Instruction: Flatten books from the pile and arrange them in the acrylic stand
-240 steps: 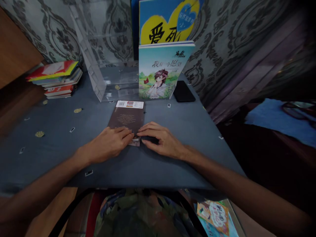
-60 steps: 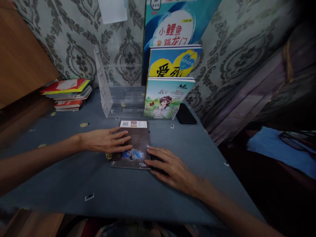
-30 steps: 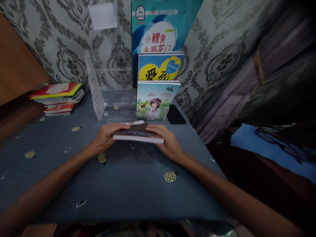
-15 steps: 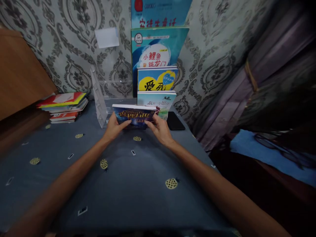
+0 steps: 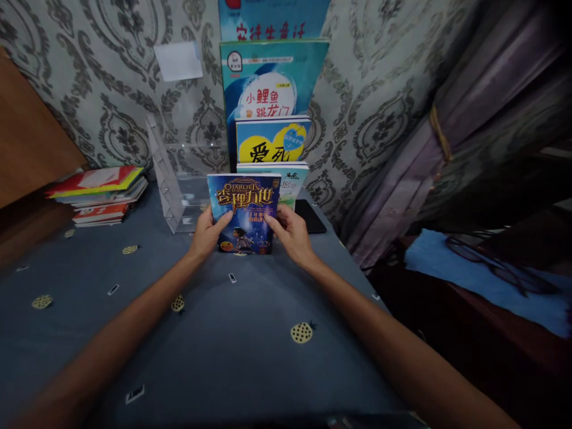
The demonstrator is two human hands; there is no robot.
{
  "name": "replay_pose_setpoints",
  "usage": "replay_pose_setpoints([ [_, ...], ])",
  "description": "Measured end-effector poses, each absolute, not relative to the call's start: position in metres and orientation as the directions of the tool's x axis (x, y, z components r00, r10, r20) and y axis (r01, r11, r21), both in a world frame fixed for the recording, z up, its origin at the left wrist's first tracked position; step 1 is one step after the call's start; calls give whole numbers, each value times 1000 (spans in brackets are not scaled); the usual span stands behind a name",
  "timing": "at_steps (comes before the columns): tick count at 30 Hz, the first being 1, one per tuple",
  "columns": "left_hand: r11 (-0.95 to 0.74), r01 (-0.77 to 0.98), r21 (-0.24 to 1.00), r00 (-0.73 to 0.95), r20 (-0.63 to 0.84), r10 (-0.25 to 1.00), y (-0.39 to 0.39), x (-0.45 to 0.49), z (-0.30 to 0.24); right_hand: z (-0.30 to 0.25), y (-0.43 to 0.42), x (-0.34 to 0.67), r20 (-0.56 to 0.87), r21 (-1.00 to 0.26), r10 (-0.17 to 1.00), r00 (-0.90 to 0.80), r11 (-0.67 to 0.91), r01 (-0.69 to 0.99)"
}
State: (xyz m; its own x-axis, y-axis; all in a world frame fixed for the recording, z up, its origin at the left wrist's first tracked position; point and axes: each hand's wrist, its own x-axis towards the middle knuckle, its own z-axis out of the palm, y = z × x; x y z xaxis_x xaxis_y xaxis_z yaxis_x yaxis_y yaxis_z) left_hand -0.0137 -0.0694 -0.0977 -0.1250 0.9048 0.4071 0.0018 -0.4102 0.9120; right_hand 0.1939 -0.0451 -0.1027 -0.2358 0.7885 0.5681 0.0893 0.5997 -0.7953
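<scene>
Between my two hands a dark blue book (image 5: 245, 229) with gold title lettering is held nearly upright, its cover facing me. My left hand (image 5: 208, 232) grips its left edge, thumb on the cover. On the right edge my right hand (image 5: 292, 232) closes the same way. Behind it a clear acrylic stepped rack (image 5: 161, 179) carries books one above another: a pale green book (image 5: 295, 179) partly hidden, a blue and yellow book (image 5: 272, 140), a teal book (image 5: 272, 77) and a blue book (image 5: 277, 21) cut off by the top of the view.
A stack of books and papers (image 5: 100, 196) lies at the left by a brown wooden panel (image 5: 31, 131). A black flat object (image 5: 311, 217) rests right of the rack. Past the table (image 5: 232, 351) on the right are a tied curtain (image 5: 402, 173) and glasses (image 5: 500, 262) on blue cloth (image 5: 429, 250).
The book in my hands has tipped up, from lying back with a foreshortened cover to nearly upright with the whole cover showing. The view has shifted slightly, moving the scene left.
</scene>
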Motion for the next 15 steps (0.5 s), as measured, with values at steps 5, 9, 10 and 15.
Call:
replay_pose_setpoints([
  [5,-384,120,916,-53,392,919,-76,-23,-114,-124,-47,194,502,-846,819,-279,532,40],
  [9,-351,188,917,73,343,936,-79,-36,-117,-136,-49,195,471,-855,820,-327,515,61],
  [10,-320,197,927,96,307,947,-79,-39,-117,-138,-50,195,473,-849,820,-323,522,80],
  [15,-227,258,939,101,207,973,-79,-44,-116,-139,-52,194,495,-814,824,-275,551,185],
])
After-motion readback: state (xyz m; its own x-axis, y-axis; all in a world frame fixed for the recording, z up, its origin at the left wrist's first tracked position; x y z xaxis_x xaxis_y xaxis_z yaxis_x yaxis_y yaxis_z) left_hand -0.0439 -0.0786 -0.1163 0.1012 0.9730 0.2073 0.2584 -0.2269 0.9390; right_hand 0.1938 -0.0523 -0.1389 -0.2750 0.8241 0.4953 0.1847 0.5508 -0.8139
